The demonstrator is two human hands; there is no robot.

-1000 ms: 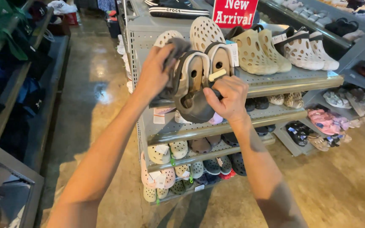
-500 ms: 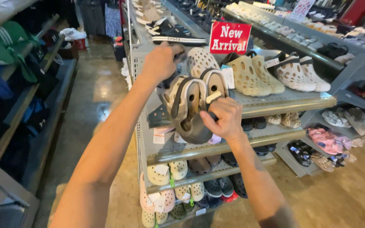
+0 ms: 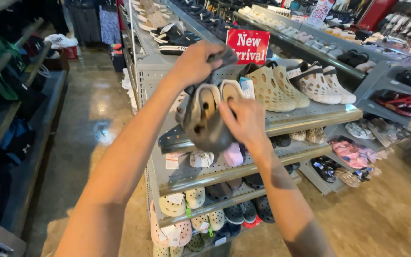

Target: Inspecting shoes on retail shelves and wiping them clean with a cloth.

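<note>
- Two hands showing in the head view, both working on one grey clog (image 3: 204,124) held up in front of a grey pegboard shelf rack (image 3: 310,116).
- Left hand (image 3: 197,63) gripping the top of the clog, fingers curled tight around what is probably its heel strap, blurred here.
- Right hand (image 3: 247,123) pressing against the clog's side, fingers bent and closed on its edge, thumb lying across the front.
- Clog hanging toe down between the hands, its dark hollow inside facing the camera.
- Resting just behind on the top shelf: beige perforated clogs (image 3: 274,88) and white-and-tan strapped sandals (image 3: 320,83).
- Standing above them: a red sign (image 3: 249,45).
- Crowding the lower shelves: small pastel clogs (image 3: 200,158), pale ones mostly.
</note>
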